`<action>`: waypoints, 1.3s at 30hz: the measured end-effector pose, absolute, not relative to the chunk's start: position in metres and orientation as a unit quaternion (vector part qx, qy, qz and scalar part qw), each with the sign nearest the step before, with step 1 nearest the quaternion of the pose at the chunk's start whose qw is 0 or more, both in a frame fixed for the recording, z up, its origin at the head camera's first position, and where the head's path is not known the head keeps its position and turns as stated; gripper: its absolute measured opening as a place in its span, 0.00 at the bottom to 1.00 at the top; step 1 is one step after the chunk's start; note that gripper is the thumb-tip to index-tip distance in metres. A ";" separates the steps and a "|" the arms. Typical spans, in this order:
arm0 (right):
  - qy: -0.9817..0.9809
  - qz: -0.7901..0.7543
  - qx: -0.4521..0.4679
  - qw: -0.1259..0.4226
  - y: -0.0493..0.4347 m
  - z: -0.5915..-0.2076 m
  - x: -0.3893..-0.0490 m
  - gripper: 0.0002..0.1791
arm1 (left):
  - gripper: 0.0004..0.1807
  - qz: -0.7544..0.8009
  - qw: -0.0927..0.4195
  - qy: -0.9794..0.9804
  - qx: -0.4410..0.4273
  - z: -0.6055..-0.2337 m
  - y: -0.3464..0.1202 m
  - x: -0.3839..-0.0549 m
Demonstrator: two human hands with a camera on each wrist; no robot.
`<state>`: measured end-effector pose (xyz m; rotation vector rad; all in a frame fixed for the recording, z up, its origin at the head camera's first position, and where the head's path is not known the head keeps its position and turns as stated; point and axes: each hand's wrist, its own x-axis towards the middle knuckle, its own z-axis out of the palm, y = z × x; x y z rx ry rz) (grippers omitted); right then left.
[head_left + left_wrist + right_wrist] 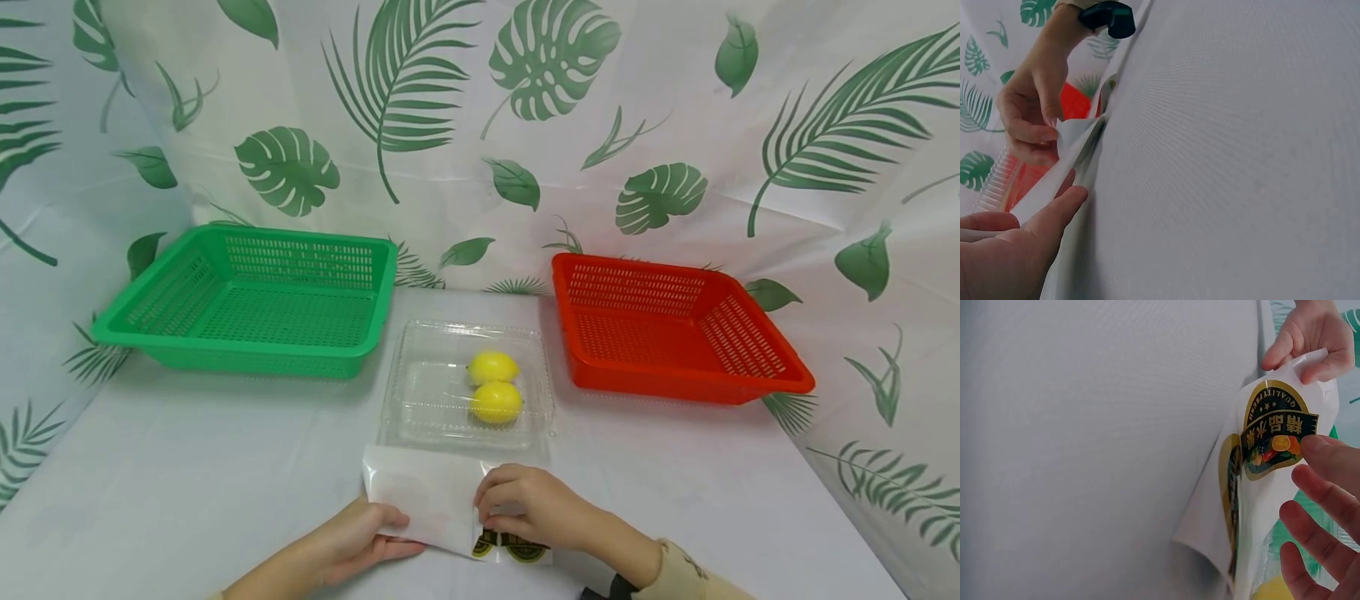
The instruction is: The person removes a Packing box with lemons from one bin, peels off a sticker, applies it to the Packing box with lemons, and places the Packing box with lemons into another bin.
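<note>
A white sheet of fruit stickers [427, 496] is between my two hands, bent, with black and gold labels at its right end. My left hand [367, 537] grips the sheet's left end between thumb and fingers. At the right end, my right hand [536, 508] pinches it by a label; in the right wrist view the thumb lies at the edge of a fruit label [1275, 428], the other fingers spread apart. Just beyond the sheet sits a clear plastic box [431, 396] with two lemons, the rear lemon [492, 367] and the front lemon [497, 403].
A green basket [255, 354] stands at the back left of the white-covered table [187, 475]. At the back right is a red basket [675, 379]. Behind them hangs a leaf-patterned cloth [450, 183]. A black device [1110, 17] is on the right wrist.
</note>
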<state>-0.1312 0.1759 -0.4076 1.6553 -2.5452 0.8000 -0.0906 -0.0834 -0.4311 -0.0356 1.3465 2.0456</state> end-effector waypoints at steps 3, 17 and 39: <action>-0.813 0.256 0.522 0.003 0.179 -0.406 -0.131 0.04 | 0.23 0.786 0.339 0.517 -0.012 -0.431 -0.084 -0.091; -0.822 0.274 0.499 0.017 0.199 -0.402 -0.128 0.03 | 0.24 0.789 0.334 0.516 -0.021 -0.429 -0.085 -0.091; -0.828 0.309 0.467 0.018 0.220 -0.386 -0.133 0.06 | 0.24 0.788 0.306 0.535 0.002 -0.432 -0.084 -0.089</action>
